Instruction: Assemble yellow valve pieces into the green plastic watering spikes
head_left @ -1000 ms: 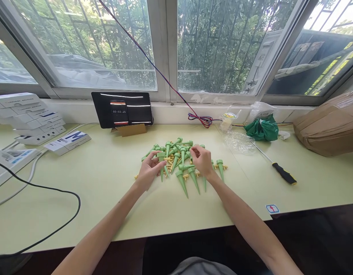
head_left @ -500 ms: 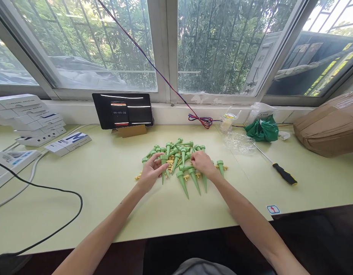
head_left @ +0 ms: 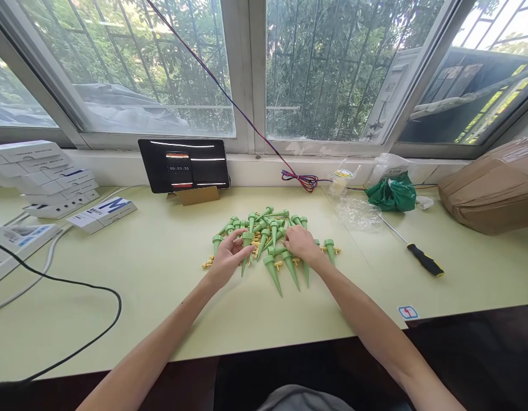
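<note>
Since the earlier frame, the right hand (head_left: 303,244) has dropped lower, its fingertips now down at the right side of a heap of green spikes (head_left: 274,233). The left hand (head_left: 226,257) has shifted slightly to the right, bringing its own capped spike (head_left: 247,240) a little closer to the other hand. The left fingers and thumb are closed around that spike, cap up and point down, at the left front of the heap. The right fingers are curled together; whether they grip anything cannot be told. The change suggests the right hand is busy among the parts while the left simply keeps its spike steady. Small yellow fittings (head_left: 278,265) lie among the spikes on the pale table (head_left: 204,319).
</note>
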The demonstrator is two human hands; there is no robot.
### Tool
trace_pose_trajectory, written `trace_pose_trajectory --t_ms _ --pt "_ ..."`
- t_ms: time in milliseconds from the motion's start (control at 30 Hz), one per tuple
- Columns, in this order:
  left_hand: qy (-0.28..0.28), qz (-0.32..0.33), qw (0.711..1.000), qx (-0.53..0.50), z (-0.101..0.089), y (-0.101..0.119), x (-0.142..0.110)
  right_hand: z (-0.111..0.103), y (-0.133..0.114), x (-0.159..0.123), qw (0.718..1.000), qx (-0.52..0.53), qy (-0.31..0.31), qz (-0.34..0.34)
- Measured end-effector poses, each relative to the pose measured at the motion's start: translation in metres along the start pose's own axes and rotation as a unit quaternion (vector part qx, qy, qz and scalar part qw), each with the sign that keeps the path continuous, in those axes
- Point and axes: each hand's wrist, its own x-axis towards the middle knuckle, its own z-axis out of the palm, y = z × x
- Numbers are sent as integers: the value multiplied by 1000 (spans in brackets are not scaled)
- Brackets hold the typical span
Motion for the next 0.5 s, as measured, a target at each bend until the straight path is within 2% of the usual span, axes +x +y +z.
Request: trace_pose_trajectory --t_ms 333,500 --pt "-10 -12 1000 -4 0 0 -1 -4 3 -4 1000 12 10 -26" --pt "-11 -39 999 -27 0 0 -1 -11 0 -13 997 54 52 -35"
